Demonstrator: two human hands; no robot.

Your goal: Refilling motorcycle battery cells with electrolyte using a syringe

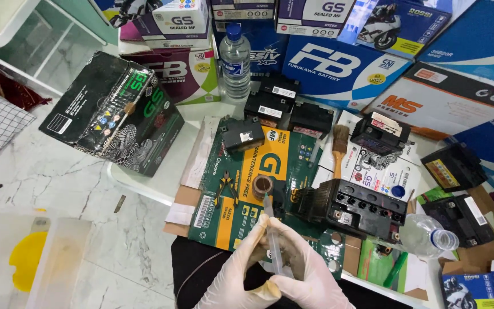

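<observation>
Head view, looking down on a cluttered work surface. Both hands wear pale gloves and meet at near centre around a slim clear syringe [272, 240], tip pointing far. L hand [236, 273] wraps the lower barrel from the left, fingers curled shut on it; R hand [311, 270] closes on the same barrel from the right — thumb and fingers pinched narrow. The syringe tip hangs just over a flattened green-and-yellow carton [247, 189] that serves as a mat.

On the carton: small pliers w/ yellow grips [224, 187] at left, a brown tape roll [262, 185] just beside the syringe tip, a small black battery [243, 135] at the far edge. Right of the hands lies a larger black battery [354, 208], cell ports uppermost; a wooden-handled brush [339, 150] lies far of it. Near right — a clear plastic bottle [424, 236] on its side, touching the large battery's corner. A second bottle w/ blue cap [235, 60] stands upright at far centre among stacked battery boxes. A dark crumpled box [112, 111] sits far left, tilted, on the white marble floor [58, 171].
</observation>
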